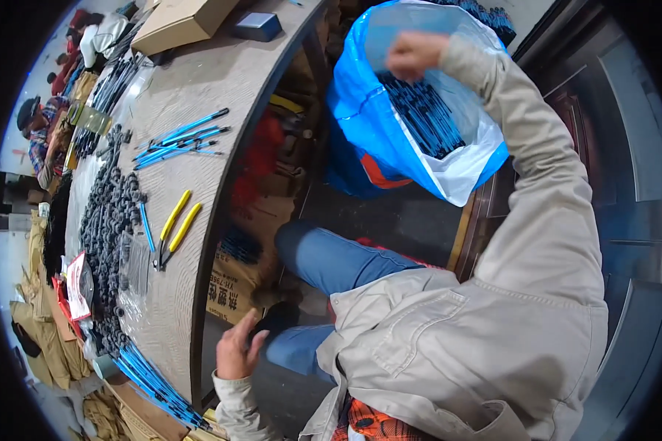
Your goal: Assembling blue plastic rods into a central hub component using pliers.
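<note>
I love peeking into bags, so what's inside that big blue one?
Slim blue-and-black rods show inside the blue bag, the right hand at its opening. Whatever lies beneath them, including the bag's bottom, is covered.

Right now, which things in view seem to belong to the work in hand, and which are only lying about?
Seem to belong:
open blue bag
blue-and-black rods inside it
right hand, over the bag's mouth
perhaps similar rods on the table

Seem only lying about:
cardboard box
small blue box
yellow-handled pliers, untouched
</note>
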Tool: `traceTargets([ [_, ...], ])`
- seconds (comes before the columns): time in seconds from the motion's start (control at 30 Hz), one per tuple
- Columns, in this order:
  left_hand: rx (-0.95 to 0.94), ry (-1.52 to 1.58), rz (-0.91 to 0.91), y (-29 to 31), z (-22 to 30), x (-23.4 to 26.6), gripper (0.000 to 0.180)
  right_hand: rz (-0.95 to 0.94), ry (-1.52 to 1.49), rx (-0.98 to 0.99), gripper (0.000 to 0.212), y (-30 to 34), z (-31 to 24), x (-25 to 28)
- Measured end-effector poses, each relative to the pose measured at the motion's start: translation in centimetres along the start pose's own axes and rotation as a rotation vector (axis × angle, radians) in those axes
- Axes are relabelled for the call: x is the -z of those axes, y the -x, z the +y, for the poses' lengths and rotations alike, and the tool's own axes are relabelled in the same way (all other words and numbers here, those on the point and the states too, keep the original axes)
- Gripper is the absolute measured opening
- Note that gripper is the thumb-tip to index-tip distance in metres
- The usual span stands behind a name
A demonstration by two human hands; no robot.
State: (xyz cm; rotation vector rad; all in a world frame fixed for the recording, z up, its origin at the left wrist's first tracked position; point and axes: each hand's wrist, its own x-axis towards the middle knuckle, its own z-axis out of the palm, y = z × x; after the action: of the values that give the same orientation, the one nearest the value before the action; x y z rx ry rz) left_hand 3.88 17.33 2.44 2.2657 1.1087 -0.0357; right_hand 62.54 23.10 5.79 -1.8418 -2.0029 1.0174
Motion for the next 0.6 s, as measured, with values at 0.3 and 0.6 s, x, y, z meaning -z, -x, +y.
traceTargets([
  [0.3,-0.11,0.122,-0.035,-4.0,6.3,-4.5,0.041,0.082,0.455,-0.521,0.039,-4.8,21.0,-14.5],
  [0.6,0.086,0.285,-0.109,-5.7,5.3,-7.6,0.039,0.446,-0.063,-0.805,0.09,-3.0,17.0,-20.4],
])
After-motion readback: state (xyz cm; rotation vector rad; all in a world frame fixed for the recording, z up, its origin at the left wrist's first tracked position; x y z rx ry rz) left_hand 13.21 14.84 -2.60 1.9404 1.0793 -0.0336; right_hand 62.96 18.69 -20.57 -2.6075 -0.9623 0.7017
